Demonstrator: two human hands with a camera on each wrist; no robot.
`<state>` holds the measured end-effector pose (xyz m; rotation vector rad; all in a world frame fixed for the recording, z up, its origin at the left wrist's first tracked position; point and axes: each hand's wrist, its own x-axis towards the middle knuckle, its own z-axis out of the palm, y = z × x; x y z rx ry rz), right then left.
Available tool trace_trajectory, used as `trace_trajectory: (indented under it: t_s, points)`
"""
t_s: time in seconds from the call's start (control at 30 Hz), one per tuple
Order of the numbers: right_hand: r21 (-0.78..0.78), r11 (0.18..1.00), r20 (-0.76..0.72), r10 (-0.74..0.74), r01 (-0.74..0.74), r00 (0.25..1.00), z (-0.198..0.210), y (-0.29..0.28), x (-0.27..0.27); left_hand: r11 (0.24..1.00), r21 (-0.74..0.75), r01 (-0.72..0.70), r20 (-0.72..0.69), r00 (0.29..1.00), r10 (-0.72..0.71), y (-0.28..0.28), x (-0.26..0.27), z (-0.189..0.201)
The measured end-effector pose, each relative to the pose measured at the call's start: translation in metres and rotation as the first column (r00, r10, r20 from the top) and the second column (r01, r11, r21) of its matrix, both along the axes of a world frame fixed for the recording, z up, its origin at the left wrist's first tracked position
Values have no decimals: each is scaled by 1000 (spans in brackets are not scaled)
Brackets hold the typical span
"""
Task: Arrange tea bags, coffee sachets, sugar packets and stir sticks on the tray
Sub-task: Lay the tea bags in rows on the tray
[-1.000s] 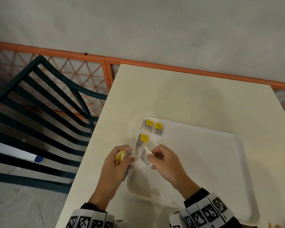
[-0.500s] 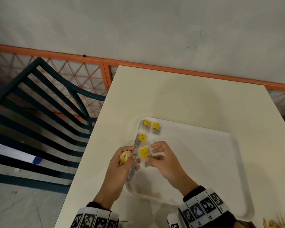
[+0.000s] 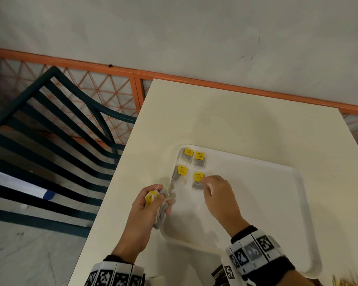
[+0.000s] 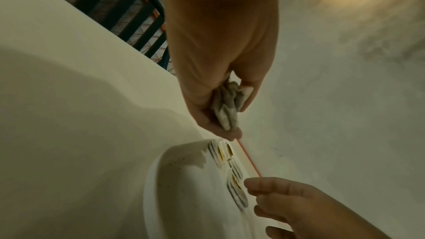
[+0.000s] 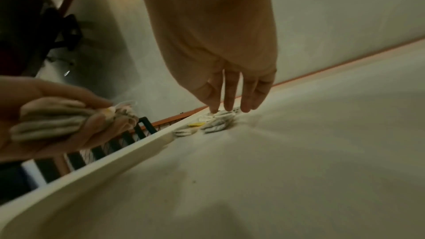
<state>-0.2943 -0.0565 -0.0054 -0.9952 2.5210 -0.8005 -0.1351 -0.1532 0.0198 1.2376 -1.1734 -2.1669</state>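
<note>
A white tray (image 3: 277, 203) lies on the cream table (image 3: 236, 120). Two tea bags with yellow tags (image 3: 186, 155) (image 3: 199, 159) sit in its far left corner, and a third tea bag (image 3: 180, 174) lies in front of them. A fourth tea bag (image 3: 197, 179) lies beside the third, and my right hand (image 3: 213, 190) touches it with straight fingers (image 5: 230, 95). Just left of the tray's rim (image 5: 115, 159), my left hand (image 3: 149, 205) grips a bunch of tea bags (image 4: 227, 108) with a yellow tag on top.
A dark green slatted chair (image 3: 50, 131) stands left of the table. An orange railing (image 3: 215, 83) runs along the table's far edge below a grey wall. Something straw-coloured (image 3: 347, 281) shows blurred at the bottom right corner.
My right hand drew a tea bag from the bunch in my left hand and laid it on the tray beside the third one. Its fingers have straightened over it.
</note>
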Motion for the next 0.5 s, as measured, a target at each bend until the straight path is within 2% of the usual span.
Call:
trace_trajectory:
  t_s: [0.07,0.13,0.23,0.3,0.37,0.5]
  points:
    - [113,979,-70,178,-170,982,1,8,4,998,62,-5,-33,999,7,-1,-1,-1]
    - [210,943,-78,280,-259,957,2,11,8,990,139,-13,-79,997,24,-2,-1,-2]
    - [296,915,-104,316,-274,943,2,8,11,966,252,-59,-133,987,95,-5,-3,-6]
    - [370,884,-67,331,-285,941,4,3,13,953,299,-58,-148,983,107,-6,-4,-8]
    - [413,865,-26,324,-285,946,4,-1,13,947,319,-41,-165,982,98,-6,-5,-9]
    - [440,857,-36,317,-270,948,7,-6,15,942,335,-32,-172,981,94,-3,-8,-7]
